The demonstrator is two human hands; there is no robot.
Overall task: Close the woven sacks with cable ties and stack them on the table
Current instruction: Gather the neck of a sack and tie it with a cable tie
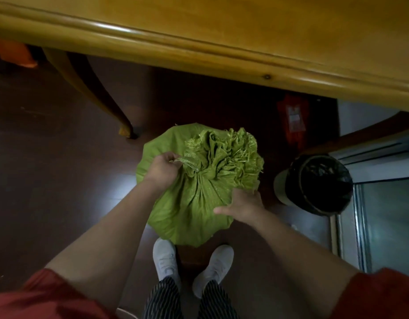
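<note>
A filled green woven sack [189, 208] stands on the dark floor in front of my feet. Its mouth is gathered into a bunched neck with the frayed top fanned out [226, 153]. A pale cable tie [187, 164] circles the neck. My left hand [162, 169] is closed on the tie's free tail, left of the neck. My right hand [242, 203] rests on the sack's right shoulder, fingers spread against the fabric. The wooden table [222, 31] runs across the top of the view, above the sack.
A curved table leg [102, 97] stands left of the sack. A bin with a black liner [316, 185] sits to the right, next to a glass-fronted cabinet [387, 215]. A red packet [293, 118] lies under the table. An orange object [12, 54] is at far left.
</note>
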